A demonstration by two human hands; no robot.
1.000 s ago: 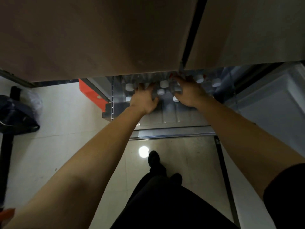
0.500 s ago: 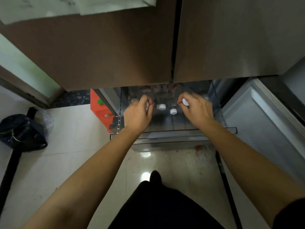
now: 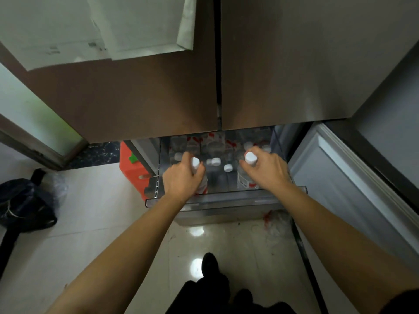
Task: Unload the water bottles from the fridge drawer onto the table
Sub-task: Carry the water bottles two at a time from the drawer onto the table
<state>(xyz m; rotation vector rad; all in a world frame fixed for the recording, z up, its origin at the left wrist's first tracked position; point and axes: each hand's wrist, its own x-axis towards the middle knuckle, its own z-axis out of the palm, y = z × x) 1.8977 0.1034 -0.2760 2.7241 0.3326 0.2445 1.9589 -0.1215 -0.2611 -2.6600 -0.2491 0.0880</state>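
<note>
The fridge drawer [image 3: 226,201] stands pulled out below the closed upper doors, with several clear water bottles with white caps and red labels inside. My left hand [image 3: 181,177] grips one bottle [image 3: 195,163] by its neck at the drawer's left side. My right hand [image 3: 267,168] grips another bottle [image 3: 246,180] by its neck at the right side. Both held bottles stand upright, raised above the others. Two more bottle caps [image 3: 215,161] [image 3: 227,167] show between my hands. The table is not in view.
The brown fridge doors [image 3: 158,98] hang over the drawer's back. The open lower door [image 3: 353,182] stands to the right. An orange box [image 3: 131,168] sits left of the drawer and a black bag [image 3: 22,205] lies on the floor at far left. My feet are below.
Both hands have closed round bottle necks and lifted two bottles up out of the rows. My head has risen, so more of the fridge doors shows.
</note>
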